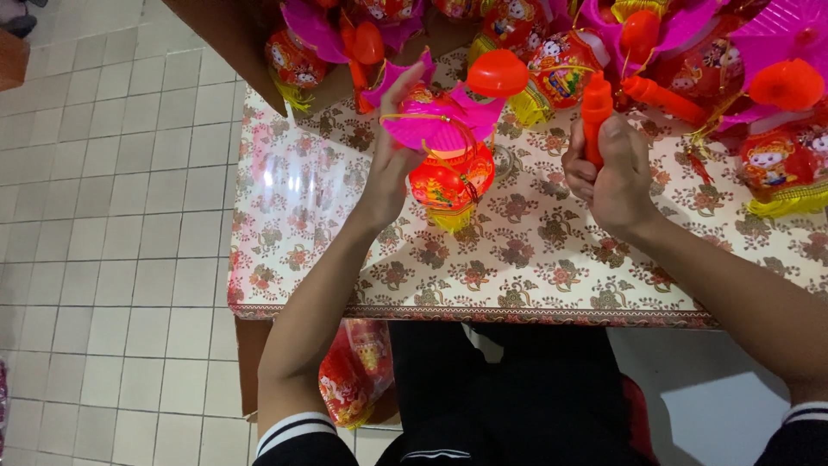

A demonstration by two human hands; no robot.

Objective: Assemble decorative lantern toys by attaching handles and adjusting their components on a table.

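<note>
Lanterns lie finished along the far surface (535, 259); left hand (392, 164) fingers grip a half-built pink-and-red lantern (448, 151), right hand (612, 173) fingers clasp its unattached orange handle (595, 112).

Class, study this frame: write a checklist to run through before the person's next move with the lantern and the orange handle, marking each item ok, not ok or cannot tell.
1. Left hand grips the pink-topped lantern: ok.
2. Right hand wraps the orange handle: ok.
3. Handle and lantern joined: not ok, they are apart.
4. Lantern's yellow tassel hangs free: ok.
5. Bare floral tablecloth in front of the hands: ok.
6. Handle's socket lined up with lantern: cannot tell.
</note>
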